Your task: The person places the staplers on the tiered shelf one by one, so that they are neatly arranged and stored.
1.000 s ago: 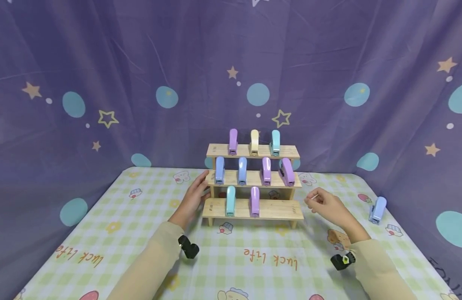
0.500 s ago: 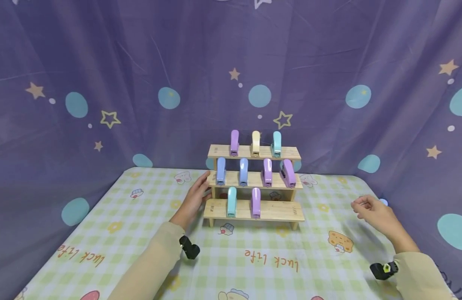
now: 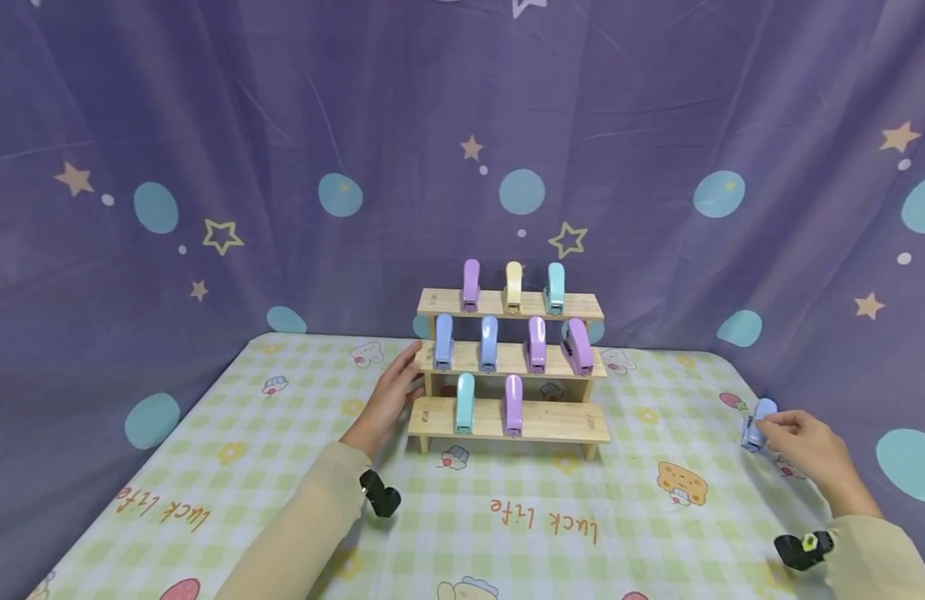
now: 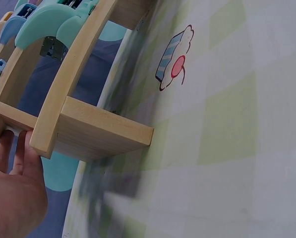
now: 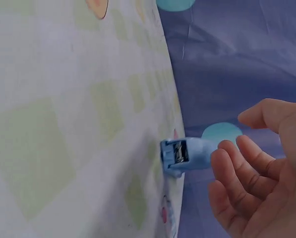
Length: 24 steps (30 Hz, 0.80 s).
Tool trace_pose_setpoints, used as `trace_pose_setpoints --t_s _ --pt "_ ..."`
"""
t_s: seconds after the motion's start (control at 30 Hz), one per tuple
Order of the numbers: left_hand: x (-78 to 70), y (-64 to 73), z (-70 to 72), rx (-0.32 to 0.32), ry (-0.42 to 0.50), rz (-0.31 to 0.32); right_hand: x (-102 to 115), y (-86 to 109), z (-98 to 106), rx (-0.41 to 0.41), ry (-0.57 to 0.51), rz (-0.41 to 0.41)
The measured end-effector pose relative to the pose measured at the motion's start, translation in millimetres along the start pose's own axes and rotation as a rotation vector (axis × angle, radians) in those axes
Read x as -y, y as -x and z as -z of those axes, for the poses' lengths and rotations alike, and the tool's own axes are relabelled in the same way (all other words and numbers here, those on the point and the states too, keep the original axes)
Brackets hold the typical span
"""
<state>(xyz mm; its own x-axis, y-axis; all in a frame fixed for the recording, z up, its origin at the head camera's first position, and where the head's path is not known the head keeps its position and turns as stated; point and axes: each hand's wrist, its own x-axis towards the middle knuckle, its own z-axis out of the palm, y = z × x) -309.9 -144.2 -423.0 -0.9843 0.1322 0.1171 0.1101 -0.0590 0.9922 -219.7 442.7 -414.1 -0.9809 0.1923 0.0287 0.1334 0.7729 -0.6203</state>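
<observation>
A blue stapler (image 3: 752, 430) stands upright on the cloth at the far right. My right hand (image 3: 813, 450) is right beside it, fingertips overlapping its handle in the head view. In the right wrist view the thumb (image 5: 261, 115) stays apart from the loosely bent fingers (image 5: 232, 168), with the stapler (image 5: 190, 154) just beyond them. On the other side, my left hand (image 3: 386, 402) rests its extended fingers (image 4: 32, 158) against the left end of a three-tier wooden shelf (image 3: 548, 425). Pastel staplers line its tiers, among them a teal one (image 3: 465, 403) and a purple one (image 3: 513, 405) at the bottom.
Several staplers stand on the middle tier, including a tilted purple one (image 3: 578, 346) at its right end. A cream stapler (image 3: 513, 286) is on the top tier between two others. The checked tablecloth (image 3: 282, 467) meets a purple curtain (image 3: 402, 100) behind.
My right hand has moved right from beside the shelf to the blue stapler at the table's right edge. The left hand has stayed at the shelf's left end.
</observation>
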Motion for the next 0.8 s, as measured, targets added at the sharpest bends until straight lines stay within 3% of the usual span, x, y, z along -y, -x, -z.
trace_pose_setpoints --t_s 0.27,0.6,0.8 --pt "-1.0 -0.6 -1.2 -0.008 -0.004 0.008 -14.7 -8.7 -3.1 -0.009 -0.012 -0.081" --pt "0.1 -0.7 -1.0 -0.006 -0.005 -0.002 -33.7 -24.8 -13.5 0.052 -0.183 -0.162" --pt "-19.5 10.7 -3.4 0.031 0.007 0.026 -31.5 -24.6 -14.3 0.055 -0.194 -0.214"
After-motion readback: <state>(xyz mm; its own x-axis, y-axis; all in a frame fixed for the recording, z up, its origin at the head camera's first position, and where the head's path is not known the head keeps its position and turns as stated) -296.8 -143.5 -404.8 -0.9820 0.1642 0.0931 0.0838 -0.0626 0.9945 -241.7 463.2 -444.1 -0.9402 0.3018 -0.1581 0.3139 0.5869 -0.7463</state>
